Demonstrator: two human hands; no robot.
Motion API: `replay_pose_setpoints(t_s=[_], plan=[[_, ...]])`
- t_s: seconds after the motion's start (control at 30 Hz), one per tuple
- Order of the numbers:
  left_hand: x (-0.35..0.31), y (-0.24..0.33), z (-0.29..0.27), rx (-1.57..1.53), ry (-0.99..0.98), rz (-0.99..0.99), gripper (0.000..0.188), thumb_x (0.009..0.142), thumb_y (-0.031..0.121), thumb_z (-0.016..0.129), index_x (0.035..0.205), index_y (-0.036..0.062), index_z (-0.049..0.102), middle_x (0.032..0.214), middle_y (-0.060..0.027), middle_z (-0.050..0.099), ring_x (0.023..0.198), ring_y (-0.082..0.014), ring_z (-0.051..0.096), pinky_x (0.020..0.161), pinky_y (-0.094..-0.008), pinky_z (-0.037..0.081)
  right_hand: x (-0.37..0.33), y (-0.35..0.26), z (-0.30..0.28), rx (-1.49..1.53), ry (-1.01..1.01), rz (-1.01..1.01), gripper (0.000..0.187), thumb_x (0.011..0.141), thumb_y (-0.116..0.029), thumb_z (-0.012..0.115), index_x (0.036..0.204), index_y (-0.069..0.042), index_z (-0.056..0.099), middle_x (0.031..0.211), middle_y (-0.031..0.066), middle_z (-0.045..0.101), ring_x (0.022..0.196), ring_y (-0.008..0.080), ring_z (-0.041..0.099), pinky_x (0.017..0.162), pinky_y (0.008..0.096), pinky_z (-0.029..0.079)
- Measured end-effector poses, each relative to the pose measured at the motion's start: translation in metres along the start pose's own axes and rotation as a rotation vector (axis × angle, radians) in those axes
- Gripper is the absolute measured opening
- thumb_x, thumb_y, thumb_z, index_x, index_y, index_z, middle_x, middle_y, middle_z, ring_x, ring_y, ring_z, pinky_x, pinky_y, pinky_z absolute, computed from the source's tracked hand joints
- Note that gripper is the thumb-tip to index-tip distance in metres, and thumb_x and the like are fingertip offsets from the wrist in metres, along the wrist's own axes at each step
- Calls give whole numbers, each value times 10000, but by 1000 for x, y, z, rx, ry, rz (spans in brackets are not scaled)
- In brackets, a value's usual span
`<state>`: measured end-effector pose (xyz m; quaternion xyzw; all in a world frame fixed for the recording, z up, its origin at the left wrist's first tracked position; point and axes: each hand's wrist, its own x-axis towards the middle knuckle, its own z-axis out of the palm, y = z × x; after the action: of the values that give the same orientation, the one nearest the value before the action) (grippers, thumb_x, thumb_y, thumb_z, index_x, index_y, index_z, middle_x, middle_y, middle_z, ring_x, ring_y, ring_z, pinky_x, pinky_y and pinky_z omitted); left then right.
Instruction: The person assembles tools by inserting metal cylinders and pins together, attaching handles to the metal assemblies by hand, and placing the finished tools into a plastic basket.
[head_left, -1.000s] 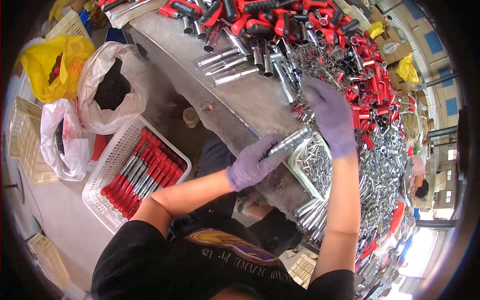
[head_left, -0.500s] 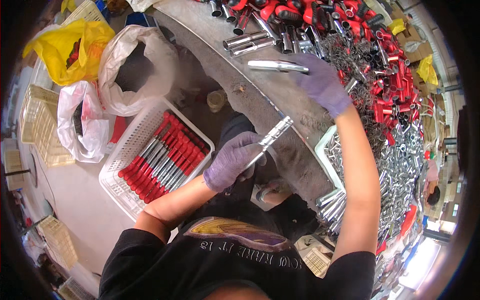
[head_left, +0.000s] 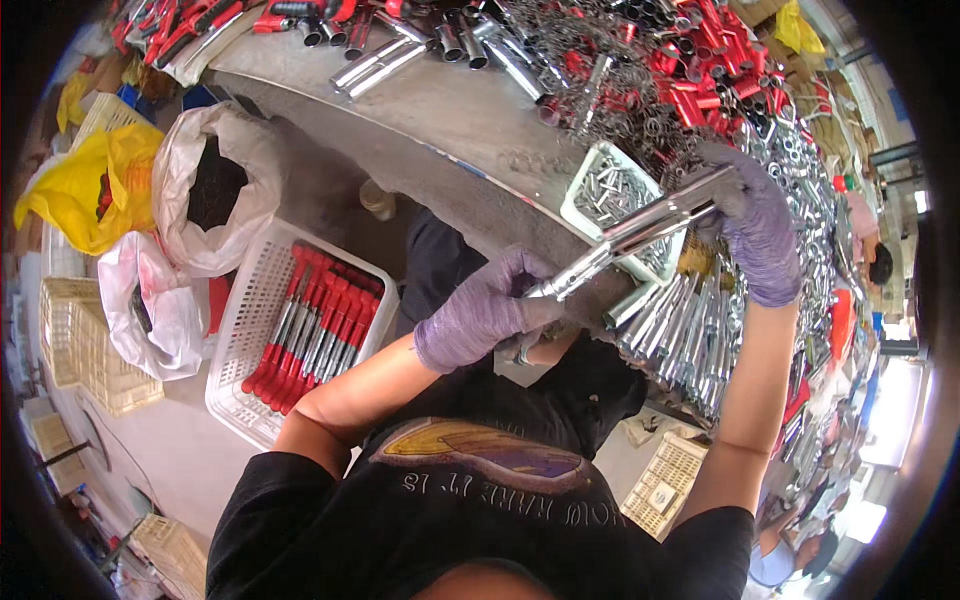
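My left hand [head_left: 490,312], in a purple-grey knitted glove, is closed round the lower end of a chrome rod [head_left: 575,272]. The gloved right hand [head_left: 758,225] grips a shiny chrome tube [head_left: 672,208] at its upper end. Rod and tube meet in one slanting line between the hands, above a small white tray [head_left: 577,205] of little metal pins. Whether the rod sits inside the tube or lies alongside it, I cannot tell. Beneath and beside the right hand lies a heap of long chrome rods [head_left: 690,325].
Left of me stands a white basket [head_left: 225,365] of red-handled tools [head_left: 318,325]. Beyond it are a white sack [head_left: 180,240] and a yellow bag [head_left: 75,215]. Loose chrome tubes [head_left: 380,65], tangled springs [head_left: 640,115] and red parts [head_left: 705,95] cover the workbench [head_left: 450,130].
My right hand has carried its chrome tube down and right, from above the bench to the left hand's rod. The left hand has shifted slightly. The view has turned to the right.
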<state>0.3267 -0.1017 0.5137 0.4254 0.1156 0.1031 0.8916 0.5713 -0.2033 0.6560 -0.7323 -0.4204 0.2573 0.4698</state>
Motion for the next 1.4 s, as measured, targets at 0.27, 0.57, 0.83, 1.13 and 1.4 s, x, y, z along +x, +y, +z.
replay_pose_setpoints(t_s=[0.27, 0.57, 0.83, 1.13, 1.4], plan=[[-5, -16, 44, -71, 102, -57, 420, 895, 502, 526, 960, 88, 492, 686, -32, 563, 407, -63, 449, 331, -185, 308, -40, 3, 20, -92, -120, -6, 312, 904, -289, 568, 1078, -33, 603, 762, 42, 598, 700, 118, 604, 612, 267, 489], [-15, -24, 68, -229, -120, -105, 524, 905, 564, 456, 1107, 83, 514, 795, -39, 568, 430, -60, 442, 329, -178, 313, -66, 18, 65, -319, 317, -39, 386, 930, -379, 509, 928, -11, 625, 689, 181, 606, 639, 341, 603, 607, 378, 465], [-20, -15, 68, -102, -28, -74, 550, 869, 495, 575, 1179, 44, 521, 767, -19, 576, 437, -47, 454, 356, -162, 319, -82, 25, 98, -419, 351, -108, 343, 929, -353, 512, 943, -29, 624, 692, 180, 608, 677, 378, 611, 625, 403, 481], [-28, -23, 8, 123, -32, -207, 515, 900, 393, 571, 1259, 37, 473, 733, -16, 549, 434, -48, 446, 359, -169, 330, -56, 52, 71, -504, -82, -50, 364, 938, -388, 489, 1037, -67, 627, 834, 164, 645, 797, 297, 641, 732, 359, 500], [-35, -34, 5, 49, 62, -228, 530, 892, 372, 596, 1279, 42, 446, 717, -19, 549, 450, -70, 462, 363, -189, 343, 36, 97, 61, -1284, -206, -383, 167, 820, -107, 492, 921, -81, 623, 907, 135, 643, 920, 327, 621, 790, 424, 502]])
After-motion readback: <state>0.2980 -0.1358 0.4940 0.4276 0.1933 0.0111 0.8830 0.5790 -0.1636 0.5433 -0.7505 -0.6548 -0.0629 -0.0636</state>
